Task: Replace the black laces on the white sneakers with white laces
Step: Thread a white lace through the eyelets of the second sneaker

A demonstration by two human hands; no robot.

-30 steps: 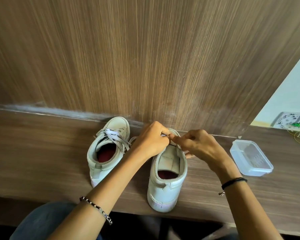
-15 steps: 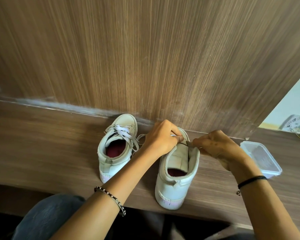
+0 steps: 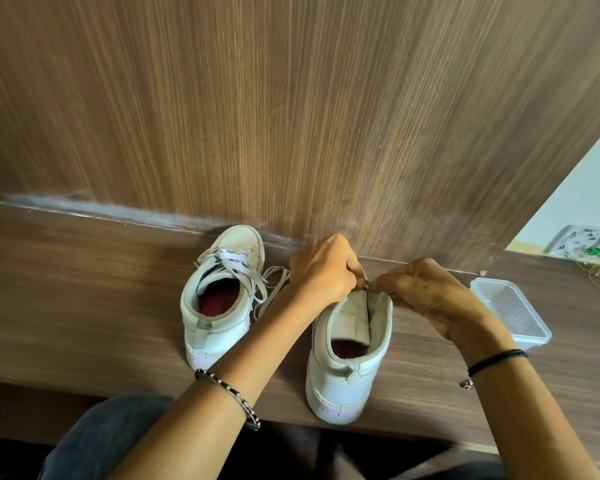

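Hands rejoin at the 12 o'clock end of the unlaced sneaker (image 3: 347,375), left hand (image 3: 323,271) and right hand (image 3: 433,296) both pinching a lace (image 3: 368,283); threading looks barely begun, 9 o'clock sneaker (image 3: 215,327) already white-laced.

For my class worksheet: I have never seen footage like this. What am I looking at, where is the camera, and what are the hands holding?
No machine here: a person wears one camera on the head, looking down at their own hands. On the brown wooden ledge stand a white sneaker with white laces, a second white sneaker without laces and a clear plastic box. The left hand and right hand pinch a thin strand at the second sneaker's front, probably a lace.
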